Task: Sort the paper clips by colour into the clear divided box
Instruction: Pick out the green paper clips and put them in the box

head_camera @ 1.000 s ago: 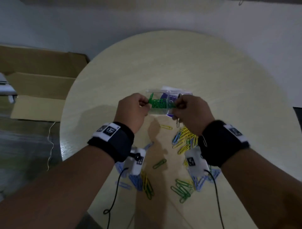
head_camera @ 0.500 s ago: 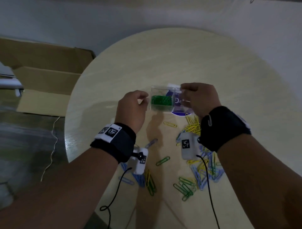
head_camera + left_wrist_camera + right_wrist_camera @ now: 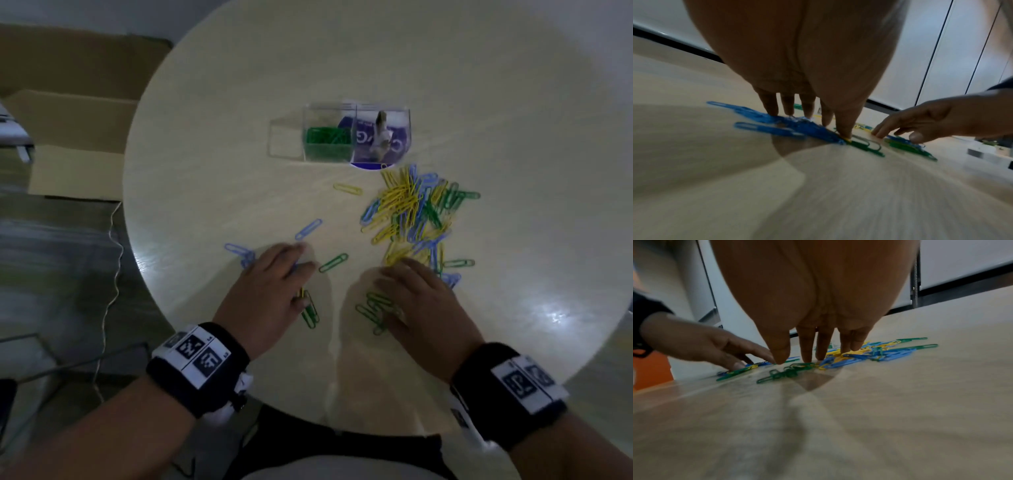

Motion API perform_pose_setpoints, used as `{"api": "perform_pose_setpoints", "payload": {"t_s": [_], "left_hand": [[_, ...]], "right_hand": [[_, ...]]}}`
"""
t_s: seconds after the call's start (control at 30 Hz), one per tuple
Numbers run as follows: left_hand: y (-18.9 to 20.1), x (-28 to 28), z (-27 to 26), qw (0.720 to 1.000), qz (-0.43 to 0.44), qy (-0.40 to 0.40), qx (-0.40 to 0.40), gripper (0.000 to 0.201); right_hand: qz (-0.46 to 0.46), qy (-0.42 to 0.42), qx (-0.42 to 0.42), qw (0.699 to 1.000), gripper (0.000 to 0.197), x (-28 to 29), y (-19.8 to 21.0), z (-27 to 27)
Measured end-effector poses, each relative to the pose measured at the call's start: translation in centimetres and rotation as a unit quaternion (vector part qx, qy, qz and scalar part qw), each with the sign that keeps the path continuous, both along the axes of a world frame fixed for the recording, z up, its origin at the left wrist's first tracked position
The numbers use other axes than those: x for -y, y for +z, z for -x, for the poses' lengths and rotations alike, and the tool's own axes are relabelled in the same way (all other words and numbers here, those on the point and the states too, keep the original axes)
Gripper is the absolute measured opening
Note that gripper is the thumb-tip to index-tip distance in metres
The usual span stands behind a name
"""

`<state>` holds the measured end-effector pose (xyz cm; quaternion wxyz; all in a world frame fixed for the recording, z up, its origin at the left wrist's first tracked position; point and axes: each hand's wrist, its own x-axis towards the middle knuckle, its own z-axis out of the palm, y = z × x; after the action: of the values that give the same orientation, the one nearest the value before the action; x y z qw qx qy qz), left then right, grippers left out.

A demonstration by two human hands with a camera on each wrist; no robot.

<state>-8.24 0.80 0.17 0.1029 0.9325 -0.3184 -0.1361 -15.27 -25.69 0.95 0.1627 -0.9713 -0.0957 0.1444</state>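
Observation:
The clear divided box (image 3: pixel 356 113) stands on the round table, with green clips (image 3: pixel 327 137) in one compartment and a purple label showing through the compartment to the right. A mixed pile of yellow, blue and green clips (image 3: pixel 411 212) lies in front of it. My left hand (image 3: pixel 298 260) lies flat with straight fingers on blue clips (image 3: pixel 789 126), the thumb by a green clip (image 3: pixel 865 144). My right hand (image 3: pixel 387 277) presses its straight fingers (image 3: pixel 807 353) down on green clips (image 3: pixel 789 371) at the pile's near edge. Neither hand holds a clip.
The pale wooden table (image 3: pixel 342 61) has single clips scattered between the hands and the box. An open cardboard box (image 3: pixel 68 113) sits on the floor to the left, with a thin cable (image 3: pixel 114 274) hanging by the table edge.
Both hands have let go of the clear box, which now stands on the table. They have come down and toward me onto the loose clips.

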Motion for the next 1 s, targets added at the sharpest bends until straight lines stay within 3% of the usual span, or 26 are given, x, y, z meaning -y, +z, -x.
{"api": "perform_pose_setpoints", "payload": {"t_s": [0.2, 0.3, 0.37, 0.43, 0.5, 0.57, 0.73, 0.8, 0.9, 1.0], "left_hand": [[-1.3, -1.5, 0.0, 0.995, -0.090, 0.032, 0.036, 0.076], [-0.7, -2.4, -0.9, 0.992, -0.075, 0.084, 0.053, 0.069], [0.4, -2.8, -1.1, 0.991, -0.039, 0.104, 0.070, 0.060], [1.1, -3.0, -0.5, 0.994, -0.010, 0.059, 0.090, 0.049], [1.1, -3.0, 0.7, 0.996, -0.007, -0.016, 0.088, 0.041], [0.3, -3.2, 1.4, 0.995, -0.025, -0.036, 0.092, 0.035], [0.5, -4.0, 0.1, 0.993, 0.004, 0.037, 0.111, 0.027], [1.0, -3.5, 0.1, 0.991, 0.032, 0.039, 0.120, 0.025], [1.5, -2.1, 1.0, 0.992, 0.067, -0.017, 0.108, 0.023], [0.9, -1.2, 2.2, 0.990, 0.078, -0.081, 0.089, 0.022]], "right_hand": [[-0.014, -0.029, -0.018, 0.999, 0.071, 0.8, -1.6, -2.1], [-0.036, -0.057, -0.007, 0.998, 0.063, 1.4, -1.2, -2.9], [-0.056, -0.070, 0.069, 0.994, 0.045, 1.8, -0.5, -2.7], [-0.095, -0.075, 0.117, 0.986, 0.021, 1.9, 0.0, -2.0], [-0.120, -0.045, 0.084, 0.988, 0.012, 1.4, 0.0, -1.0], [-0.115, -0.024, 0.059, 0.991, 0.011, 0.7, -0.5, -0.4], [-0.076, 0.007, 0.083, 0.994, 0.025, -0.2, -0.9, -2.3], [-0.099, -0.022, 0.099, 0.990, 0.027, 0.2, -0.5, -2.8], [-0.127, -0.095, 0.136, 0.978, 0.023, 1.2, 0.2, -2.6], [-0.087, -0.065, 0.123, 0.986, 0.025, 1.5, -0.1, -2.2]]}}
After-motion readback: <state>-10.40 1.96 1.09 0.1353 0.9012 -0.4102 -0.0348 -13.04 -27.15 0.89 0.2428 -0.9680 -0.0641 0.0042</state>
